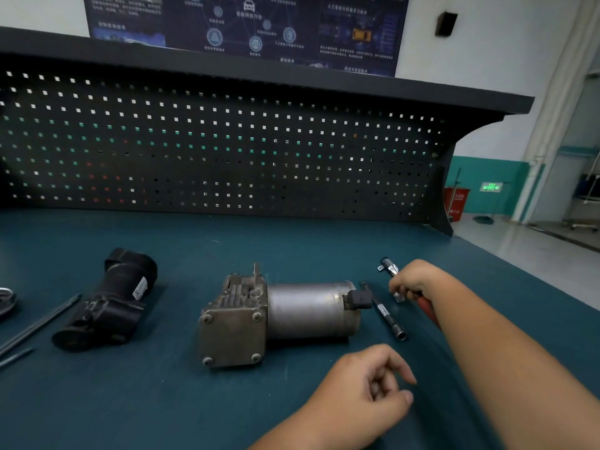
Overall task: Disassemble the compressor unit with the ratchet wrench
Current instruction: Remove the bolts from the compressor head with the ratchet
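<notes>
An extension bar lies between the fingers of the right hand, gripping the ratchet wrench, and the compressor unit. Open bench mat lies left of the left hand fingers.

My right hand reaches forward at the end of a bare, outstretched forearm, fingers curled round the ratchet wrench. My left hand is nearer to me, fingers loosely curled and pointing right, holding nothing.

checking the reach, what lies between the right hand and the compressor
Between right hand and compressor lies a dark extension bar, seen in the head view.
</notes>
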Demonstrator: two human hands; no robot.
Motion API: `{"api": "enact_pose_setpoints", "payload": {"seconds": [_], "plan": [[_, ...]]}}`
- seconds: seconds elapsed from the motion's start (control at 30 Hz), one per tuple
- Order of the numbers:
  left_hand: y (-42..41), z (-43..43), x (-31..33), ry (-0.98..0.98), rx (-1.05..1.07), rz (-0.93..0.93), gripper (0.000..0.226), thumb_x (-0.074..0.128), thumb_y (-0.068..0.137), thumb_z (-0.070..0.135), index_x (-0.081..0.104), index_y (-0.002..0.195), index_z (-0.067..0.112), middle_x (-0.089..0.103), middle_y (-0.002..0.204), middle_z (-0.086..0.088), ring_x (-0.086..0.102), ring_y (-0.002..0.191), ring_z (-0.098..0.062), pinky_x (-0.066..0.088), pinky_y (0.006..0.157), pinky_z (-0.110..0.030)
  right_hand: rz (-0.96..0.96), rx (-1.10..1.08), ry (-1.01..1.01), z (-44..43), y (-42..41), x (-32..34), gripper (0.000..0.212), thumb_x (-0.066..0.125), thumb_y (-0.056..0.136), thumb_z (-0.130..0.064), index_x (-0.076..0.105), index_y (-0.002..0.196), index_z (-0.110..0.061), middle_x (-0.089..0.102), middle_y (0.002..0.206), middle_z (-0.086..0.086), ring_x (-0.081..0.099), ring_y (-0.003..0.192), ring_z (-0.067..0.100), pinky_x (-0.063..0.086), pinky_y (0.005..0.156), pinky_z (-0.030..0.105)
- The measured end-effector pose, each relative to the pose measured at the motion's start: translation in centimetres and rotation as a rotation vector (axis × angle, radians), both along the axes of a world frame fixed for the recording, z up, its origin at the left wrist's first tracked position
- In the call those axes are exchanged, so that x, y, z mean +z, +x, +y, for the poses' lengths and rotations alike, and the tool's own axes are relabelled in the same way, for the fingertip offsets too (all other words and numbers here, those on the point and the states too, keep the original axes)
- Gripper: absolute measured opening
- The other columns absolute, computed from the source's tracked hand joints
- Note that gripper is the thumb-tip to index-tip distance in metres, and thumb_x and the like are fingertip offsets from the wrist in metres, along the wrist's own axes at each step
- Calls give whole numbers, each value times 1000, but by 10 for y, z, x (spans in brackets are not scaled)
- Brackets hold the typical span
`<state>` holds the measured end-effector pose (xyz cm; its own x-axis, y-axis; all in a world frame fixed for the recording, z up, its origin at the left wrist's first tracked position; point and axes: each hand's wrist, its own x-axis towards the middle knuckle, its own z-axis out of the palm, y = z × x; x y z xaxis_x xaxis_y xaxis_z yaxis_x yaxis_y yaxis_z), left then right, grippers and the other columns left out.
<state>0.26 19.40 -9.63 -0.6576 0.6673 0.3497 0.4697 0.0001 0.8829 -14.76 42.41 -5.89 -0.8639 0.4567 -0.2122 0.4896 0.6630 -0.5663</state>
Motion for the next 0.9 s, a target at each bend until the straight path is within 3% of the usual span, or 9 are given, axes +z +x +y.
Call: {"api": "enact_pose_setpoints", "payload": {"seconds": [0.13,0.23,0.4,0.5,0.57,0.7,0.9], "plan": [[-1,1,-1,-5,10,2,26,60,84,4,55,80,29,47,50,14,37,49,-1,33,54,-13,113,-13,-137,4,1,-5,9,67,75,3,59,73,-1,45,45,5,33,36,14,26,39,18],[-2,1,-3,-2,13,-5,25,60,84,5,55,80,29,47,52,15,36,50,0,33,55,-13,125,-7,-126,1,2,-6,9,70,76,-1,61,73,-1,47,51,7,35,40,16,29,43,22],[-3,0,-4,10,10,-16,22,59,83,8,55,79,29,47,52,15,36,51,0,33,55,-14,121,-34,-80,-6,3,-5,36,76,77,-31,58,65,-3,54,62,10,43,47,19,37,50,26],[-4,1,-5,12,15,-11,23,60,83,7,55,79,29,47,52,14,37,51,0,33,54,-14,280,-97,-321,-12,2,1,47,65,81,-52,66,80,-6,57,68,5,39,44,13,33,39,19],[-5,2,-6,7,18,-5,24,60,84,7,55,79,30,47,53,14,36,51,0,33,54,-15,329,-92,-385,-14,1,8,54,60,81,-59,68,79,-6,53,67,4,38,45,13,31,38,19],[-5,2,-6,7,21,5,23,60,84,7,56,79,29,45,55,12,35,50,-1,32,53,-14,215,85,-213,-23,1,16,45,70,77,-50,68,76,-5,52,67,4,39,48,13,32,41,22],[-6,3,-7,14,31,-5,23,60,83,7,56,78,29,45,54,12,36,50,-1,32,53,-14,11,238,112,-44,3,8,32,76,71,-30,56,54,-10,49,38,-1,41,35,15,34,41,18]]}}
